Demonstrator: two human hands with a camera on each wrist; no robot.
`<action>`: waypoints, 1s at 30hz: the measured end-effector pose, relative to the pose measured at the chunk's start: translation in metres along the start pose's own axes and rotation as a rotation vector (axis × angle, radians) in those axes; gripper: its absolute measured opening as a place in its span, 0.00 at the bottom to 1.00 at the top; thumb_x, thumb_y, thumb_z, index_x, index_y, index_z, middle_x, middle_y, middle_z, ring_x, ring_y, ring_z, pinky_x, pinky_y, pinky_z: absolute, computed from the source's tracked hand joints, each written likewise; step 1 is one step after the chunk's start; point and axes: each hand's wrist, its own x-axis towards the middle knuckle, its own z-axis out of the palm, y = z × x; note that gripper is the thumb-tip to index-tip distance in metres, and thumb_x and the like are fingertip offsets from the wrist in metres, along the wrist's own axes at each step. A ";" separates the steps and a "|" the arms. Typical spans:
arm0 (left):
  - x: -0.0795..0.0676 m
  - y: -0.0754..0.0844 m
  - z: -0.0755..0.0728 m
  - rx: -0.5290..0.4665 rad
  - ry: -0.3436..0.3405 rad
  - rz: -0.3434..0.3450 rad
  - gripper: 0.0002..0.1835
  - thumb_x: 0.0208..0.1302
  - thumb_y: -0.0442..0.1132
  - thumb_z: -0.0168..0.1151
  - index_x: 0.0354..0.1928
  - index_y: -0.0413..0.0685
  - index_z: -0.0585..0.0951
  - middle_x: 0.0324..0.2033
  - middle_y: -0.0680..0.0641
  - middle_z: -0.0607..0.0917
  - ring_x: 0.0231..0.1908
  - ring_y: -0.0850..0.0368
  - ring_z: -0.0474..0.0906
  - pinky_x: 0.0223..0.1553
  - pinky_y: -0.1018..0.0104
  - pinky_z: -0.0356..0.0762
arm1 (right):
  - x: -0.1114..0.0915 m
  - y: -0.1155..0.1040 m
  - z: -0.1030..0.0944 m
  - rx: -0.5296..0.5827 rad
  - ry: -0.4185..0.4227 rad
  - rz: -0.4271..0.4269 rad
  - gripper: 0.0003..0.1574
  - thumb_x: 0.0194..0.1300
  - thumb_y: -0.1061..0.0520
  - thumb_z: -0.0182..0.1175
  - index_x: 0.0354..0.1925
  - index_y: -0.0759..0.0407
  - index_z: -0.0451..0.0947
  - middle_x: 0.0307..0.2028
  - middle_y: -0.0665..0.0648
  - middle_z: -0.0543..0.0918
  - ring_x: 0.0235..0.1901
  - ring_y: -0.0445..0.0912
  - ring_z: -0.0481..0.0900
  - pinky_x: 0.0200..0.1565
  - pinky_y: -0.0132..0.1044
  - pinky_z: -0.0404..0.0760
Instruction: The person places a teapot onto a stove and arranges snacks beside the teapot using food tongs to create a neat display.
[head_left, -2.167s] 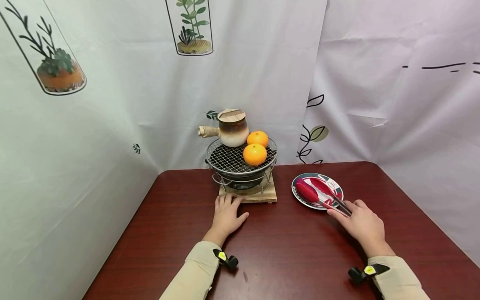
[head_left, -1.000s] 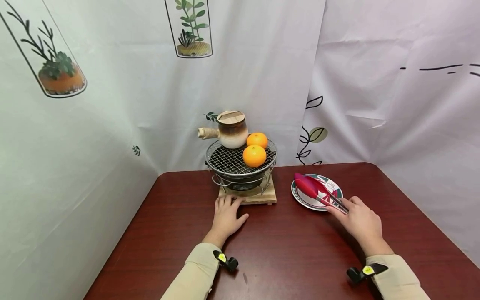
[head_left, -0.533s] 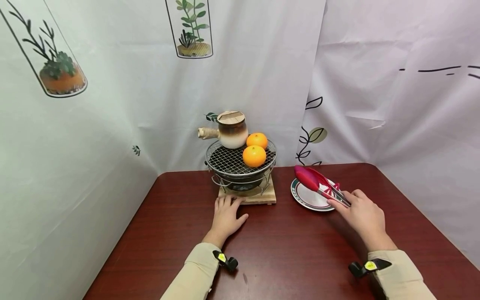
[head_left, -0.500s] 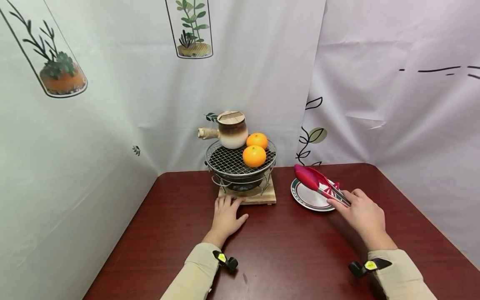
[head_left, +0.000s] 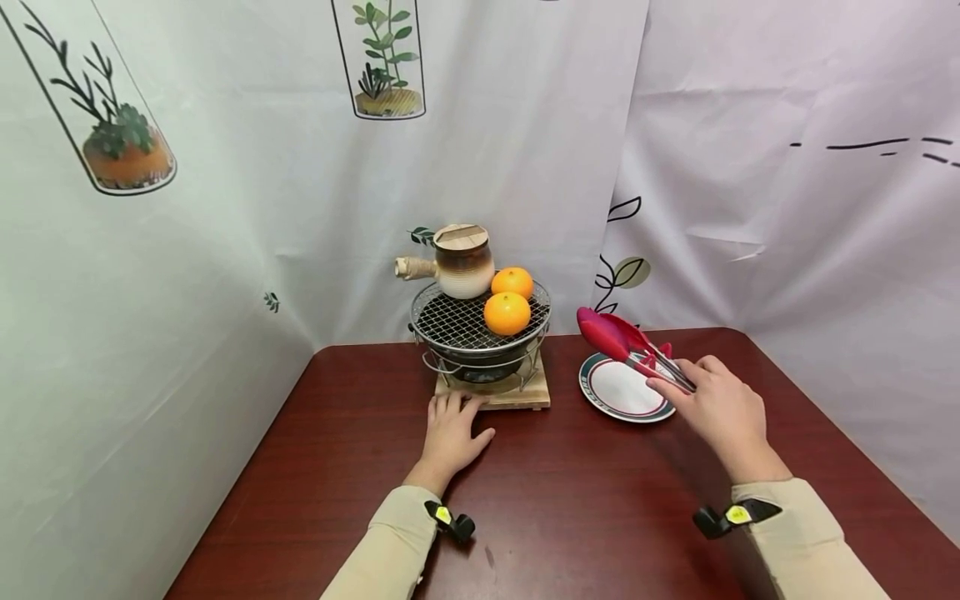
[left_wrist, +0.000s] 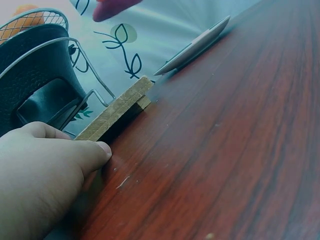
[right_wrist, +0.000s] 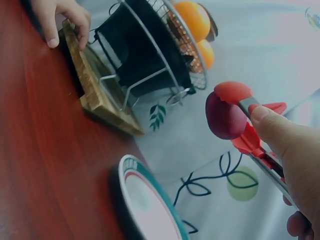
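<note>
My right hand [head_left: 723,408] grips a pair of red-tipped metal tongs [right_wrist: 233,92] above the right part of the table. Between the tong heads sits a smooth purple oval thing [right_wrist: 226,116], perhaps a sweet potato. Below it lies a white plate [head_left: 622,392] with a green patterned rim. My left hand [head_left: 448,433] rests with its fingers on the front edge of a wooden board [head_left: 517,397], thumb spread to the side. On that board stands a round black grill [head_left: 480,358] with a wire mesh top. Two oranges [head_left: 507,314] and a lidded clay pot [head_left: 465,268] sit on the mesh.
The dark red wooden table [head_left: 570,500] has a rounded far right corner. A white printed cloth [head_left: 525,150] hangs close behind the grill and along both sides. The pot's wrapped handle [head_left: 415,267] juts out to the left.
My right hand has lifted the tongs and the purple thing up off the plate, then a little to the left. The left hand stays at the board's edge.
</note>
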 end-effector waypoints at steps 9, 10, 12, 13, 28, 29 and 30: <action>0.000 0.001 -0.002 0.004 0.003 0.001 0.26 0.59 0.54 0.71 0.59 0.57 0.80 0.56 0.44 0.74 0.61 0.39 0.66 0.67 0.35 0.55 | 0.012 -0.014 -0.014 0.008 0.009 -0.026 0.39 0.58 0.26 0.65 0.52 0.54 0.85 0.36 0.55 0.76 0.29 0.52 0.75 0.23 0.52 0.75; 0.000 0.001 -0.002 0.005 0.001 0.001 0.26 0.59 0.54 0.71 0.59 0.57 0.80 0.56 0.44 0.74 0.61 0.39 0.66 0.67 0.35 0.55 | 0.014 -0.015 -0.014 0.006 0.012 -0.032 0.39 0.58 0.26 0.65 0.52 0.54 0.85 0.36 0.55 0.76 0.29 0.52 0.75 0.23 0.51 0.75; 0.000 0.001 -0.002 0.003 -0.002 0.000 0.27 0.59 0.54 0.71 0.59 0.57 0.80 0.56 0.44 0.74 0.61 0.39 0.65 0.67 0.35 0.55 | 0.016 -0.017 -0.015 0.003 0.022 -0.043 0.39 0.58 0.26 0.65 0.52 0.53 0.85 0.36 0.55 0.76 0.29 0.52 0.74 0.23 0.51 0.74; 0.000 0.001 -0.002 0.002 -0.004 0.000 0.27 0.59 0.54 0.71 0.59 0.57 0.80 0.56 0.44 0.74 0.61 0.39 0.65 0.67 0.35 0.55 | 0.018 -0.018 -0.015 0.003 0.029 -0.049 0.38 0.58 0.27 0.66 0.52 0.52 0.85 0.36 0.55 0.76 0.29 0.52 0.74 0.22 0.51 0.74; 0.001 0.001 -0.001 -0.001 0.012 0.008 0.27 0.58 0.54 0.71 0.59 0.57 0.81 0.55 0.44 0.75 0.61 0.39 0.65 0.67 0.35 0.55 | 0.035 -0.043 -0.029 0.021 0.019 -0.095 0.38 0.60 0.30 0.66 0.58 0.53 0.82 0.45 0.59 0.80 0.39 0.56 0.79 0.30 0.58 0.78; 0.001 0.001 -0.001 -0.002 0.011 0.007 0.27 0.58 0.54 0.71 0.59 0.57 0.81 0.55 0.44 0.75 0.61 0.39 0.65 0.67 0.35 0.55 | 0.036 -0.045 -0.029 0.020 0.025 -0.103 0.37 0.59 0.30 0.67 0.57 0.52 0.83 0.44 0.58 0.80 0.38 0.55 0.79 0.30 0.57 0.78; 0.001 0.001 -0.001 -0.003 0.009 0.006 0.27 0.58 0.54 0.71 0.59 0.57 0.81 0.55 0.44 0.75 0.61 0.39 0.65 0.67 0.35 0.54 | 0.038 -0.047 -0.030 0.020 0.030 -0.109 0.37 0.59 0.31 0.67 0.57 0.52 0.83 0.43 0.57 0.80 0.37 0.55 0.79 0.29 0.57 0.77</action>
